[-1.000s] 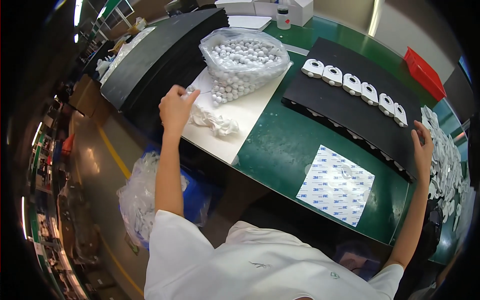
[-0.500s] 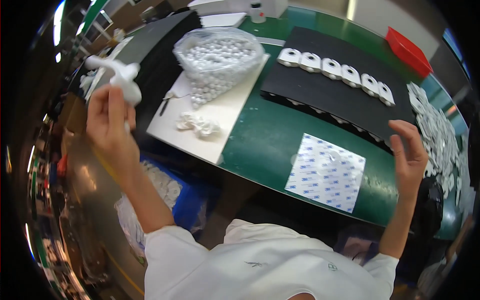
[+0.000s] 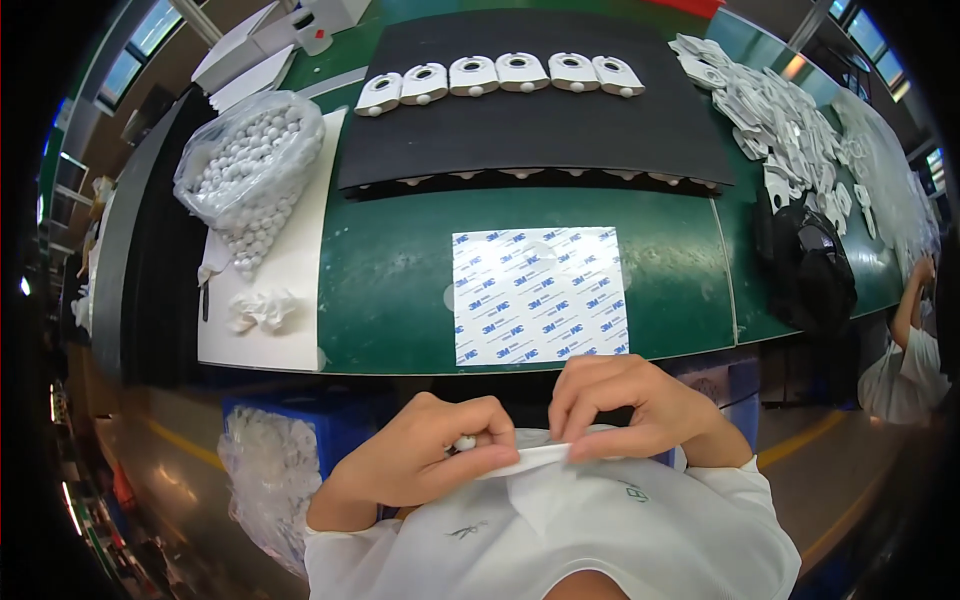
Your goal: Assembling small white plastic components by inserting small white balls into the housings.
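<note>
Close in front of my white shirt, both hands are closed on a white flat piece (image 3: 540, 457) seen nearly edge-on; its exact kind is unclear against the shirt. My left hand (image 3: 430, 450) pinches one end between thumb and fingers. A small white ball (image 3: 463, 443) shows in its curled fingers. Thumb and fingers of my right hand (image 3: 640, 408) grip the other end. Just beyond the hands, a white sheet with blue print (image 3: 540, 300) lies at the near edge of the green table (image 3: 670, 270).
Several white parts with round holes (image 3: 500, 75) stand in a row on a stacked black board (image 3: 540, 130). At left are a bag of white balls (image 3: 250, 165) and crumpled tissue (image 3: 262, 310) on a white board (image 3: 260, 348). White pieces (image 3: 775, 125) and a black bag (image 3: 810, 265) lie right.
My left hand has come from the far left, above the floor, to my chest with a white thing. My right hand has moved in from the right and closed. The view has turned.
</note>
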The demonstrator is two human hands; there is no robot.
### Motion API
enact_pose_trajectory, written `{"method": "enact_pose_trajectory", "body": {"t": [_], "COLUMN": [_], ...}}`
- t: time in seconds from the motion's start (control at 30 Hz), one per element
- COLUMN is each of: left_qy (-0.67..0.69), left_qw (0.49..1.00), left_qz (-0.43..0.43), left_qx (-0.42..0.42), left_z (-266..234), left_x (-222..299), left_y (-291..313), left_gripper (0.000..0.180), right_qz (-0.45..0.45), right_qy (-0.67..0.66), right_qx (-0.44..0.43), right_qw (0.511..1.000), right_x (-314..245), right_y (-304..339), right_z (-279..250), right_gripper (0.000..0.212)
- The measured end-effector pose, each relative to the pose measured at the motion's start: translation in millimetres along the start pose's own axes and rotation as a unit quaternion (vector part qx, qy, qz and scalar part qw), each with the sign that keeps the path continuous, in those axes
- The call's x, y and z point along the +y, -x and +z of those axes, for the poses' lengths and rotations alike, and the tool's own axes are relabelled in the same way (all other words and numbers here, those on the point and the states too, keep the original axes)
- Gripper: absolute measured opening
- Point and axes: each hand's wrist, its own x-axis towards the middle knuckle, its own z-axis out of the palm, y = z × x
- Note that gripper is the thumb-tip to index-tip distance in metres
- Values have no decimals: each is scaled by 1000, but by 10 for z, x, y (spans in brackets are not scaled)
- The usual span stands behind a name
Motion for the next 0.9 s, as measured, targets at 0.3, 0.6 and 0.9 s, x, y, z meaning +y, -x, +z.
{"method": "enact_pose_trajectory", "body": {"t": [0.3,0.6,0.9], "left_qy": [-49,-48,-45], "left_qw": [997,997,993], "left_qz": [-8,-10,-35], "left_qx": [64,63,100], "left_z": [215,217,215], "left_x": [-242,-267,-301], "left_y": [-253,-273,-296], "left_gripper": [13,12,28], "right_qz": [63,31,66], "right_qy": [-256,547,474], "right_qx": [231,223,48], "right_qw": [937,806,877], "right_x": [80,350,135], "right_y": [123,-231,-92], "right_z": [-432,-547,-176], "right_gripper": [9,20,23]}}
